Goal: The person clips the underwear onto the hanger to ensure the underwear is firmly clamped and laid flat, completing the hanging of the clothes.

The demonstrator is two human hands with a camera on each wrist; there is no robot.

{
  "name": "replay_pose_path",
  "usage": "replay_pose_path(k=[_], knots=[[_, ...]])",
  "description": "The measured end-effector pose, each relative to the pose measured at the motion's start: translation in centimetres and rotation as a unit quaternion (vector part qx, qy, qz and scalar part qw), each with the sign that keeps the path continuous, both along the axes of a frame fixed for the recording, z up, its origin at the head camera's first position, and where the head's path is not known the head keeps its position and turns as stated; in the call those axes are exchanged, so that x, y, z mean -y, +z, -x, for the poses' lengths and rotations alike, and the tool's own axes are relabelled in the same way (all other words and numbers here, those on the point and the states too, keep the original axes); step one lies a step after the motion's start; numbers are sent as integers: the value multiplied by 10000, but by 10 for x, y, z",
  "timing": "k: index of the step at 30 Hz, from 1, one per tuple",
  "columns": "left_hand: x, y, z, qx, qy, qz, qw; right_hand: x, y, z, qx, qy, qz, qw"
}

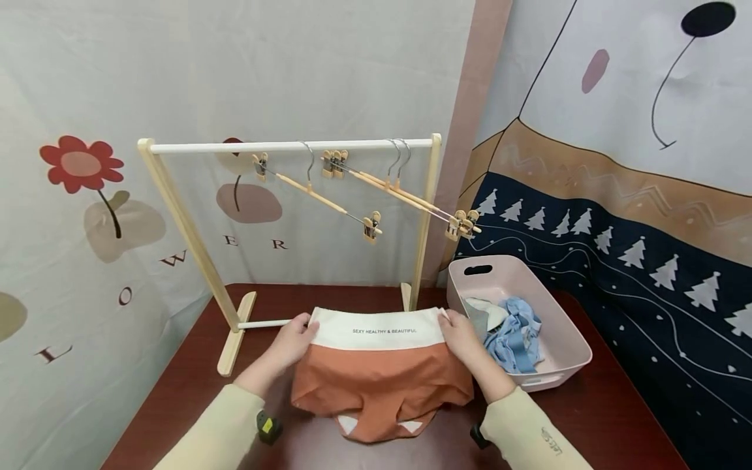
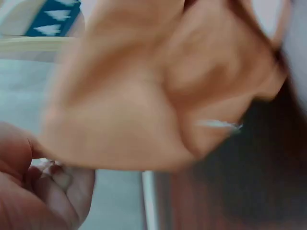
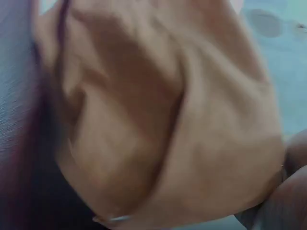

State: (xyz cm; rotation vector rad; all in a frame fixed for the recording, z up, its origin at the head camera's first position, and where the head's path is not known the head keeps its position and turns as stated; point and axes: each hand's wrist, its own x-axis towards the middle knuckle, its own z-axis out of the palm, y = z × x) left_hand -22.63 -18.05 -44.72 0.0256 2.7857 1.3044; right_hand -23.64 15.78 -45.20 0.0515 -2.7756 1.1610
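Note:
Orange underpants (image 1: 382, 375) with a wide white printed waistband hang spread out between my two hands, over the table. My left hand (image 1: 296, 339) pinches the waistband's left end between thumb and fingers. At the other end, my right hand (image 1: 462, 334) pinches the right corner of the band. Blurred orange fabric (image 2: 120, 105) fills most of the left wrist view, with the left hand (image 2: 43, 187) at its lower left. The right wrist view shows the same fabric (image 3: 182, 110), and part of the right hand (image 3: 285, 196) at its right edge.
Behind the underpants stands a wooden rack (image 1: 194, 241) with a white rail (image 1: 223, 147). Three clip hangers hang there, one (image 1: 326, 196) nearer the middle. To the right, a pink basket (image 1: 561, 326) holds crumpled blue cloth (image 1: 517, 336) and a pale piece. All stand on a dark red table (image 1: 176, 405).

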Motion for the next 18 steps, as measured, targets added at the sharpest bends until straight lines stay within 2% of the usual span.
replay_pose_path(k=[3, 8, 12, 15, 18], knots=[[-1, -17, 5, -119, 74, 536, 9985, 5, -19, 6, 104, -26, -571, 9983], [-5, -38, 17, -126, 317, 907, 9953, 10, -40, 16, 244, -76, -1163, 9929], [-8, -48, 21, -88, 629, 1042, 9925, 13, -47, 19, 181, -87, -1534, 9880], [-12, -52, 20, -137, 685, 1016, 9924, 14, -48, 16, 213, 54, -1892, 9817], [-17, -53, 17, -285, 668, 1025, 9921, 15, -48, 8, -41, 361, -2404, 9700]])
